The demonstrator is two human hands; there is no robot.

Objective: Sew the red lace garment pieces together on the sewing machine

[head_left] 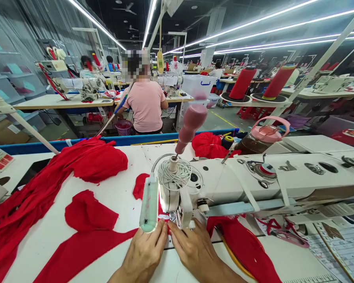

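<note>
My left hand (146,249) lies just in front of the presser foot (172,216) of a white sewing machine (224,186), its fingers closed on a strip of red fabric (76,253) that trails off to the left. Close beside it, my right hand (196,245) pinches the cloth from the other side, fingertips near the needle area. More red fabric (244,247) drapes to the right of this hand. A small lit lamp (149,204) hangs over my left fingers. The needle and most of the cloth between my fingertips are hidden.
Heaps of red cloth (100,161) lie at the left and behind the machine. A pink-lidded bottle (265,133) and two red thread cones (243,83) stand at the right. Pink-handled scissors (292,237) lie under the machine arm. Ahead sits a person in a pink shirt (147,104).
</note>
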